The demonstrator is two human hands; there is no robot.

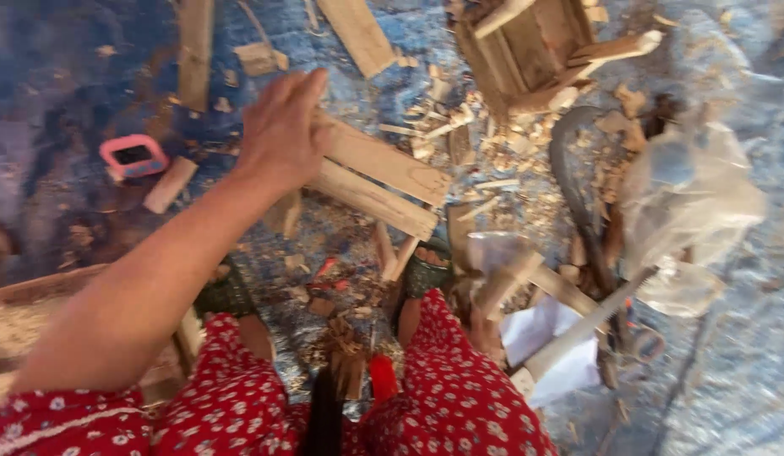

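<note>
Nearest to me, along the bottom edge of the frame, I see red cloth with small white flowers [460, 405] over both knees, and a red-handled tool [381, 377] between them, too blurred to identify. From the lower left my left arm runs up toward the centre. My left hand [282, 135] lies palm down, fingers together and stretched flat, resting on the left end of two pale wooden slats [379, 181] lying side by side just above the middle of the frame. It presses on them rather than closing round them. I cannot see my right hand anywhere. To the left of the hand, a small pink device with a dark screen [133, 155] sits on the blue ground sheet [54, 67]. Wood chips and offcuts [460, 127] litter the centre. Farthest off, at the top right, stands a small wooden crate [527, 46].
</note>
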